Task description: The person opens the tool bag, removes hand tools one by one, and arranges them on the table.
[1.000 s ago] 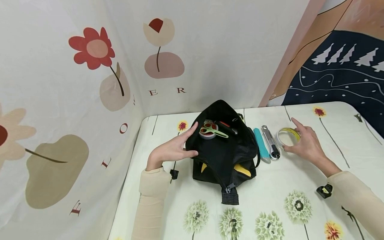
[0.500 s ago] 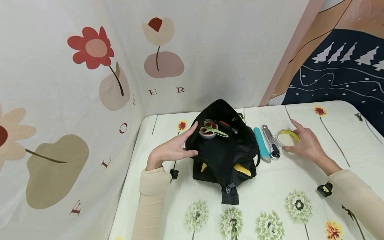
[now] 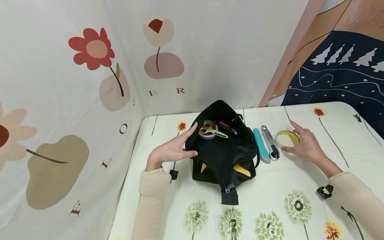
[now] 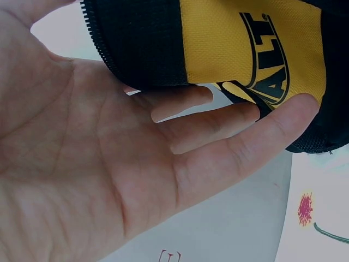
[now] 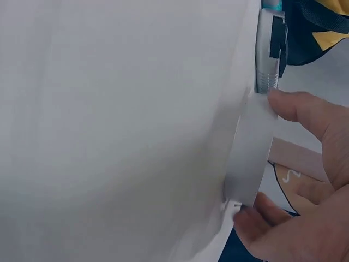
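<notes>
Left hand (image 3: 172,150): released, fingers extended against the black bag (image 3: 219,156). Right hand (image 3: 309,145): grasping the tape roll (image 5: 251,150). Utility knife (image 3: 270,142): between both hands, beside the roll.

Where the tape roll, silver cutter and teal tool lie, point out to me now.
Tape roll (image 5: 251,150): right wrist view, on its outer side wall.
Silver cutter (image 3: 270,142): head view, mid-body.
Teal tool (image 3: 261,145): head view, middle of its teal body.
</notes>
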Available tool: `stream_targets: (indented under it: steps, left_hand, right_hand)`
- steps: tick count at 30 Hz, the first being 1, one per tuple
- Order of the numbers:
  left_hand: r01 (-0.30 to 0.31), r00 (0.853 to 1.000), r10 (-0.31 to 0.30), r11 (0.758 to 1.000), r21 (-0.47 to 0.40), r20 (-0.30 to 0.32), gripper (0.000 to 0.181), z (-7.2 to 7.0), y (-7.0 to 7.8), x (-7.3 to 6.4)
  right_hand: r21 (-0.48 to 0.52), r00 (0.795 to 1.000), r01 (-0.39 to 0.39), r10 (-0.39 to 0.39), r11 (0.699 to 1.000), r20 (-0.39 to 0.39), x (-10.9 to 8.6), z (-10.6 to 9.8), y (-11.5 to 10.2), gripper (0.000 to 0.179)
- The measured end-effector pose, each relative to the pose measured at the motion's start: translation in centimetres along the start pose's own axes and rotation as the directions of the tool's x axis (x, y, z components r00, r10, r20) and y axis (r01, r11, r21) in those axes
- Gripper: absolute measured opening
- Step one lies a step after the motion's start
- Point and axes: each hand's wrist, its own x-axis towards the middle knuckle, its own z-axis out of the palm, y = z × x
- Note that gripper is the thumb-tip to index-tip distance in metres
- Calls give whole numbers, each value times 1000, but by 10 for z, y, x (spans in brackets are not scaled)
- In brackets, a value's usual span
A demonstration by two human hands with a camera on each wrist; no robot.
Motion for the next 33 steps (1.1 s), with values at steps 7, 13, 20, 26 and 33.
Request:
stream_targets:
  steps: [7, 13, 20, 26, 33]
  left_hand:
    - [-2, 1000, 2, 1000, -2, 1, 104, 0, -1, -1]
    - [1, 1000, -1, 1000, -1, -2, 105, 0, -3, -1]
    - [-2, 1000, 2, 1000, 4, -6, 105, 0, -2, -2]
    - [-6, 1000, 6, 1000, 12, -4, 104, 0, -1, -1]
    - [-5, 1000, 5, 1000, 18, 0, 104, -1, 0, -1]
  right_hand:
    - [47, 983, 65, -56, 997, -174, -8, -2, -20, 88]
    - [102, 962, 116, -87, 988, -258, -8, -5, -44, 76]
    - [145, 929, 184, -123, 972, -349, -11, -6, -70, 71]
    - [203, 869, 322, -204, 925, -450, -12, -5, -100, 68]
    - [325, 821, 458, -254, 827, -511, -10, 0, -136, 65]
